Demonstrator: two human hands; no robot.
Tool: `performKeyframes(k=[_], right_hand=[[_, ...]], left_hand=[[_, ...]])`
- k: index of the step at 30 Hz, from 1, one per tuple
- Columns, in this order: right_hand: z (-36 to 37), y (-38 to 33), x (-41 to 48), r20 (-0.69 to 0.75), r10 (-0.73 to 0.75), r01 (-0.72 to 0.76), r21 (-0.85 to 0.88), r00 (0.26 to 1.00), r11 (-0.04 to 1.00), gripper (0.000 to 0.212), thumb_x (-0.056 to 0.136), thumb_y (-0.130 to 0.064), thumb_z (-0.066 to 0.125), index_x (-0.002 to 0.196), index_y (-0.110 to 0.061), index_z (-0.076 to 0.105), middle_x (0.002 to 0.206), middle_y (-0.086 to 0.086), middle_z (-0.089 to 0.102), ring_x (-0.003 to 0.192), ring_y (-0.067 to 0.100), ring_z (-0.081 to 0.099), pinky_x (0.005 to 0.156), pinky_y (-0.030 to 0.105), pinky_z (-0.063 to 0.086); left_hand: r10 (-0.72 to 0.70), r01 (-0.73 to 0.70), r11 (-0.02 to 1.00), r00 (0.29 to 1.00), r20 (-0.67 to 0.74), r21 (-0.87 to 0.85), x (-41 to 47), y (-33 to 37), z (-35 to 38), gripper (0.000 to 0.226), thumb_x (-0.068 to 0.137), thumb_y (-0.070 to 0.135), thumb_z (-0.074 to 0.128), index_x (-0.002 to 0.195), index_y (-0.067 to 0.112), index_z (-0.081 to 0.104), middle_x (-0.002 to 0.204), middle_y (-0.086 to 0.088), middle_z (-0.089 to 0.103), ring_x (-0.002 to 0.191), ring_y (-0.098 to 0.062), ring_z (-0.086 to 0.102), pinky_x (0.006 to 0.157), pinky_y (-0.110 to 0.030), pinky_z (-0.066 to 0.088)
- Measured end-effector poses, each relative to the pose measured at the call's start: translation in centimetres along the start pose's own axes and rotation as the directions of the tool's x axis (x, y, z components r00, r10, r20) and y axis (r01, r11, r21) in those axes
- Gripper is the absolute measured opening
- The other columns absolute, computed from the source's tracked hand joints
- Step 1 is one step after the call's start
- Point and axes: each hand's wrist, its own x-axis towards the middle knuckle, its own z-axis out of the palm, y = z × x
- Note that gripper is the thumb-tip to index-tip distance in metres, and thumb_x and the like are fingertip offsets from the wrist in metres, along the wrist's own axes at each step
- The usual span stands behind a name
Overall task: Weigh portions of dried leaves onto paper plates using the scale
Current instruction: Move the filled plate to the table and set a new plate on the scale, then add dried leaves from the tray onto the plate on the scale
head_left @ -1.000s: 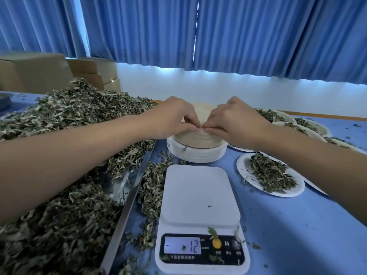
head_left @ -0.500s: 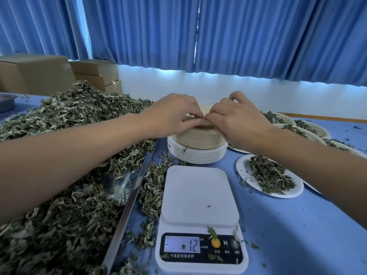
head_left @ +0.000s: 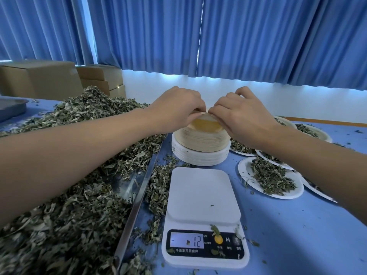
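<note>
A white digital scale (head_left: 203, 197) sits near me with a bare platform and a display reading 12. Behind it stands a stack of paper plates (head_left: 200, 143). My left hand (head_left: 176, 108) and my right hand (head_left: 238, 114) meet over the stack, each pinching the near rim of the top plate (head_left: 206, 125), which tilts up toward me and shows a yellowish face. A large heap of dried leaves (head_left: 65, 195) fills a metal tray (head_left: 137, 199) on the left. A filled plate (head_left: 272, 178) lies right of the scale.
Several more leaf-filled plates (head_left: 309, 132) run along the right of the blue table (head_left: 297, 235). Loose leaves lie between the tray and the scale. Cardboard boxes (head_left: 43, 78) and a grey tray (head_left: 12, 108) stand at the far left. Blue curtains hang behind.
Both hands have risen a little over the stack, and the top plate's near rim has lifted clear of the plates below. The scale reading is unchanged.
</note>
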Motion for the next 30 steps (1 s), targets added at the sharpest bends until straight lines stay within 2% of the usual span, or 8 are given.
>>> performKeyframes(k=[4, 10, 15, 19, 21, 24, 27, 30], right_hand=[[-1.8, -0.3, -0.6, -0.052, 0.018, -0.012, 0.11, 0.998, 0.994, 0.046, 0.11, -0.033, 0.033, 0.106, -0.012, 0.073, 0.096, 0.005, 0.07, 0.088, 0.031, 0.062, 0.093, 0.043, 0.037], [-4.5, -3.0, -4.4, -0.171, -0.025, 0.067, 0.245, 0.985, 0.967, 0.017, 0.103, -0.018, 0.061, 0.103, -0.01, 0.076, 0.089, 0.006, 0.071, 0.079, 0.032, 0.064, 0.083, 0.047, 0.043], [-6.1, -7.1, -9.5, -0.252, -0.052, 0.136, 0.33, 0.966, 0.934, 0.021, 0.098, -0.023, 0.066, 0.108, -0.01, 0.079, 0.096, 0.004, 0.074, 0.08, 0.028, 0.068, 0.077, 0.047, 0.048], [-6.1, -10.3, -12.5, -0.171, -0.079, 0.147, 0.438, 0.982, 0.887, 0.026, 0.1, -0.028, 0.06, 0.112, -0.014, 0.079, 0.1, -0.001, 0.073, 0.084, 0.023, 0.068, 0.075, 0.045, 0.05], [-5.8, -11.1, -13.5, -0.106, -0.029, 0.077, 0.493, 0.994, 0.867, 0.03, 0.102, -0.032, 0.055, 0.117, -0.017, 0.077, 0.106, -0.004, 0.072, 0.092, 0.02, 0.067, 0.078, 0.043, 0.05], [-5.2, -11.4, -14.6, -0.072, 0.222, -0.141, 0.58, 0.972, 0.802, 0.034, 0.104, -0.032, 0.048, 0.115, -0.014, 0.075, 0.11, -0.003, 0.07, 0.1, 0.021, 0.063, 0.083, 0.04, 0.046], [-4.8, -11.0, -15.3, 0.036, 0.499, -0.388, 0.676, 0.866, 0.627, 0.03, 0.106, -0.029, 0.047, 0.088, -0.016, 0.066, 0.086, -0.004, 0.063, 0.08, 0.013, 0.058, 0.071, 0.028, 0.043], [-3.8, -10.0, -16.0, 0.204, 0.66, -0.606, 0.647, 0.723, 0.463, 0.038, 0.105, -0.024, 0.054, 0.069, -0.014, 0.05, 0.059, 0.0, 0.049, 0.063, 0.02, 0.048, 0.057, 0.029, 0.036]], left_hand=[[0.033, -0.032, 0.999, 0.998, -0.062, 0.009, -0.9, 0.5, -1.4, 0.019, 0.1, 0.029, 0.058, 0.106, 0.02, 0.074, 0.104, 0.002, 0.068, 0.097, -0.023, 0.062, 0.088, -0.04, 0.044], [0.154, -0.162, 0.984, 0.983, -0.102, -0.071, -5.6, 4.0, -3.1, 0.018, 0.099, 0.028, 0.063, 0.103, 0.016, 0.076, 0.102, 0.0, 0.07, 0.097, -0.024, 0.063, 0.086, -0.041, 0.043], [0.268, -0.273, 0.959, 0.961, -0.066, -0.077, -11.5, 7.4, -3.1, 0.02, 0.096, 0.027, 0.068, 0.105, 0.012, 0.077, 0.099, -0.002, 0.073, 0.094, -0.025, 0.066, 0.079, -0.039, 0.046], [0.287, -0.281, 0.956, 0.955, 0.076, -0.088, -14.7, 9.2, -1.6, 0.022, 0.098, 0.03, 0.064, 0.115, 0.019, 0.074, 0.107, 0.002, 0.072, 0.103, -0.02, 0.065, 0.087, -0.041, 0.047], [0.227, -0.213, 0.972, 0.958, 0.174, -0.098, -15.4, 9.2, -0.9, 0.028, 0.101, 0.036, 0.058, 0.121, 0.022, 0.071, 0.115, 0.005, 0.07, 0.11, -0.017, 0.062, 0.093, -0.039, 0.044], [0.054, -0.027, 0.96, 0.995, 0.088, -0.279, -15.6, 8.2, -0.8, 0.035, 0.102, 0.045, 0.052, 0.109, 0.019, 0.075, 0.106, 0.007, 0.072, 0.101, -0.013, 0.063, 0.091, -0.038, 0.049], [-0.23, 0.199, 0.921, 0.972, -0.055, -0.334, -14.6, 5.5, -0.4, 0.042, 0.104, 0.044, 0.041, 0.101, 0.018, 0.073, 0.095, 0.005, 0.07, 0.09, -0.013, 0.063, 0.084, -0.04, 0.053], [-0.495, 0.459, 0.835, 0.867, -0.051, -0.304, -13.2, 1.5, 1.0, 0.026, 0.102, 0.021, 0.05, 0.121, 0.019, 0.068, 0.12, -0.002, 0.067, 0.108, -0.019, 0.062, 0.099, -0.04, 0.051]])
